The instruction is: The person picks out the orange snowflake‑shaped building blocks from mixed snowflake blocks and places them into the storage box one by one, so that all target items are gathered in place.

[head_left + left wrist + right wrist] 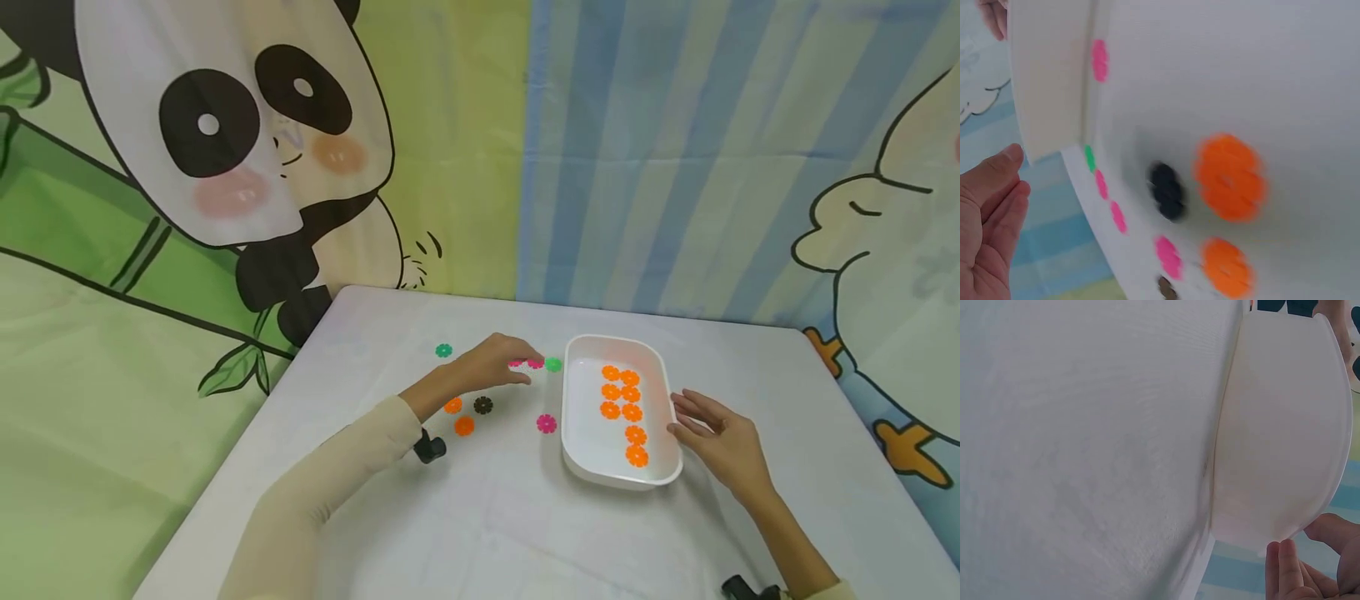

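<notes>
My left hand (pixel 491 364) hovers over the table beside two pink flower-shaped pieces (pixel 535 363) and a light green one (pixel 553 364). In the left wrist view, the thumb and fingertips come close together with nothing visible between them. At the right, my right hand (pixel 723 446) holds the rim of a white tray (pixel 592 454), thumb at the edge and fingers by the outer wall. Several orange flower pieces (pixel 632 412) lie in rows inside the tray. Another pink piece (pixel 547 423) rests left of it.
Under my left forearm lie orange flower pieces (pixel 464 426) and a dark one (pixel 483 405). A teal piece (pixel 444 350) sits farther back. The white-covered table (pixel 465 533) ends at a printed curtain (pixel 622 167) with a panda and stripes.
</notes>
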Available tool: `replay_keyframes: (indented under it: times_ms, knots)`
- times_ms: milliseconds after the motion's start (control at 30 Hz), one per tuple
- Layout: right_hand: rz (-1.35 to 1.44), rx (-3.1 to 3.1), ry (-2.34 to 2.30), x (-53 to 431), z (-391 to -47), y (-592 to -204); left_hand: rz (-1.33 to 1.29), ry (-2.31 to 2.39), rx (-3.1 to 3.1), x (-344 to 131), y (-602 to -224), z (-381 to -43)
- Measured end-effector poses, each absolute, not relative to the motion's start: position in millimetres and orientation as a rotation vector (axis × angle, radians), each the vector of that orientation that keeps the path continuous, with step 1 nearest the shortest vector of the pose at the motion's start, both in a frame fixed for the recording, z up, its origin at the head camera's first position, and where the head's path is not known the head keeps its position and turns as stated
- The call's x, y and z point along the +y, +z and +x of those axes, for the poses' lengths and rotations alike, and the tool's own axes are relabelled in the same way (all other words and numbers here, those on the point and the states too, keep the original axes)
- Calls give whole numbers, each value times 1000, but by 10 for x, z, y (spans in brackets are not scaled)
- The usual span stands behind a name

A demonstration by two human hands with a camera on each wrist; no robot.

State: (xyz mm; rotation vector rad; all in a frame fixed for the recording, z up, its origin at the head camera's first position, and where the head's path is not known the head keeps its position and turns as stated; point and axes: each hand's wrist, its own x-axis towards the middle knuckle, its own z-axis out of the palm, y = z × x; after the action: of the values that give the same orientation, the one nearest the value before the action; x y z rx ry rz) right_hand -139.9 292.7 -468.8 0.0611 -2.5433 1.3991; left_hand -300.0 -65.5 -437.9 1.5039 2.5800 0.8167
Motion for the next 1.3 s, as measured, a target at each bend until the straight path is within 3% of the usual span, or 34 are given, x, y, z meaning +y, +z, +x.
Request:
replay_keyframes:
  times_ms: [467, 1300]
  knots:
    - [47, -2554, 1373, 2934, -1398, -4671, 1278, 745, 2577, -1665, -4788, -2718]
    - [23, -2548, 1407, 2935, -1404, -4710, 1466, 601, 2526, -1837, -4827, -2739]
